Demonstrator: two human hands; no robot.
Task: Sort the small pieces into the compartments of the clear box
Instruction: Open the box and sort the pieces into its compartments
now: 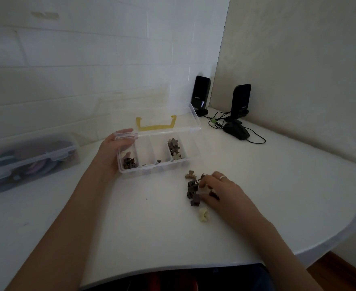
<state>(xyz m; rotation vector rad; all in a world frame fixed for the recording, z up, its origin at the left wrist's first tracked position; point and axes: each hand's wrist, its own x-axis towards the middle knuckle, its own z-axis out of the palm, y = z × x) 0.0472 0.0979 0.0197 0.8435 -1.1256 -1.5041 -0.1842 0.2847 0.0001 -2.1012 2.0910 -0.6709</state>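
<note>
Cream piece point(204, 215): nearest, loose on table point(277, 175), just below pile point(193, 191).
R hand point(221, 192): over pile, fingers curled onto pieces; whether one is pinched, can't tell.
L hand point(115, 151): grips clear box point(158, 153) at left end, up-left of pile; lid open.
Advice: lift one piece only, match to compartment w/ like pieces.

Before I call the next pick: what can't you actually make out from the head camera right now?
- Pieces under the right hand: its fingers cover them, so whether one is pinched is unclear.
- Clear box, two middle compartments: contents too small and dim to identify.
- Left hand: fingertips blurred behind the box's plastic wall.
- Closed container at left: frosted walls blur its contents.
</note>
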